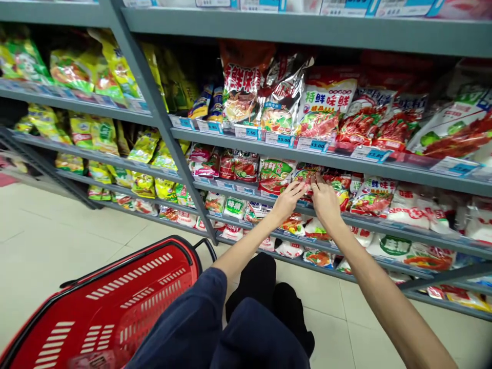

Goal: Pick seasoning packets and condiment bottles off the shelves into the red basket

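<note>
Both my hands reach to a shelf of bagged goods in a shop. My left hand [287, 200] and my right hand [323, 201] lie side by side, fingers stretched out, fingertips on a red and white packet [307, 176] standing on the third shelf [369, 221] from the top. Neither hand grips it as far as I can see. Green and red packets [273, 175] stand just left of it, and more red and white packets [371, 196] just right.
A red shopping basket [115, 302] stands on the tiled floor at lower left. Grey metal shelves [292, 148] with price tags run across the view, yellow bags [92, 133] at left, white sacks [415, 210] at right. My dark-clothed knees [253, 328] are below.
</note>
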Demonstrator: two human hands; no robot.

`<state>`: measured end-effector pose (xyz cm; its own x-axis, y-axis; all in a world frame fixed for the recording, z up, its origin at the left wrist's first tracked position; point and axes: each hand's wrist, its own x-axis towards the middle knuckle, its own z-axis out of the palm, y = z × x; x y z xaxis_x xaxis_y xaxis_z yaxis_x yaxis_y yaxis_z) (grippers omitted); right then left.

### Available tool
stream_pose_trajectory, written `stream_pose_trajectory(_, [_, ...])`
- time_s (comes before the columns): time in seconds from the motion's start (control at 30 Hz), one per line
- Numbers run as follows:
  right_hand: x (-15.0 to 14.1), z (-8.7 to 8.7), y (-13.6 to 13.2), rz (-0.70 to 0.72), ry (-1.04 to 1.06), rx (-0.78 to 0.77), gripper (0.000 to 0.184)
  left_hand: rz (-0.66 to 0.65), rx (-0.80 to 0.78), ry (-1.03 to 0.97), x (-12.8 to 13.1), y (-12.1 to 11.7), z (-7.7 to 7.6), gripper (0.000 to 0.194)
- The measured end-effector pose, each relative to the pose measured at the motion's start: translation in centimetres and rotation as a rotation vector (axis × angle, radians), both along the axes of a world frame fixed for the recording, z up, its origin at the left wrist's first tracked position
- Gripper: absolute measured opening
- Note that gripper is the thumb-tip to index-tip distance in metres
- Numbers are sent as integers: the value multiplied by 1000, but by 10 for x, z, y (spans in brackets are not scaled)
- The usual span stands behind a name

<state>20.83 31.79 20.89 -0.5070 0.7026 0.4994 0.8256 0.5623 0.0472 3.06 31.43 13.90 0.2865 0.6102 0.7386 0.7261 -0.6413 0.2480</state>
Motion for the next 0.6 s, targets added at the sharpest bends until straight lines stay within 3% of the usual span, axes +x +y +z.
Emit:
stream_pose_trajectory(0.2, [4,0,-17,65,-140,27,54,-96,2,78,-12,-6,-10,56])
stream_pose_trajectory(0.3, [6,0,-20,17,-182,46,49,-116,-32,136,-18,-6,-10,61])
stream_pose_trajectory(0.47, [-8,-3,-14,-74,-154,49,44,-88,-74,146,-16,-5,-6,65])
stream_pose_trajectory(0.6, [-17,-8,-15,-94,-126,68,49,-21,-141,207,-6,-26,-2,79])
